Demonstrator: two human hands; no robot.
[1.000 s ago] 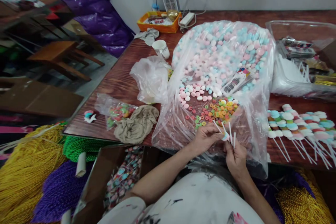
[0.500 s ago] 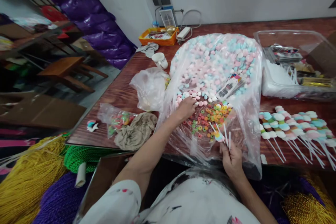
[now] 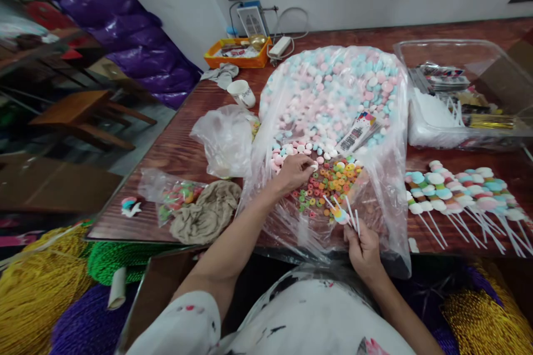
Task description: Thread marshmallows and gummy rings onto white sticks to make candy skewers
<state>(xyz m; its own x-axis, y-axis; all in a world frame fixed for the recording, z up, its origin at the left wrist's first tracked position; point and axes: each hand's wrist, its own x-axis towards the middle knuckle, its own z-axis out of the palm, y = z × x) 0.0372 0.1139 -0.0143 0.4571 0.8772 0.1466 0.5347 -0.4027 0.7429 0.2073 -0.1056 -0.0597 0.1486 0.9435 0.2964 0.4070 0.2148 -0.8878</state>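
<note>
My left hand (image 3: 295, 171) pinches a white marshmallow (image 3: 315, 166) at the near edge of the marshmallow pile (image 3: 316, 100) in a large clear plastic bag. Several white lollipop sticks (image 3: 353, 215) stand fanned out in my right hand (image 3: 364, 248), its fingers closed round their lower ends. Colourful candy (image 3: 341, 216) is threaded on one of these sticks. Ring-shaped gummy candies (image 3: 327, 183), orange, yellow, green and red, lie between my hands on the plastic. A small stack of printed packets (image 3: 357, 133) rests on the marshmallows.
Finished-looking candy skewers (image 3: 462, 191) lie in a row at the right. Behind them stands a clear plastic bin (image 3: 433, 138). On the left are a beige cloth (image 3: 206, 213), a bag of gummies (image 3: 179, 194), a crumpled plastic bag (image 3: 225, 138), a white cup (image 3: 241, 93) and an orange tray (image 3: 210, 58).
My left hand has drawn back slightly from the marshmallow pile, with a white marshmallow now visible at its fingertips. My right hand still holds the sticks. The camera view has shifted a little.
</note>
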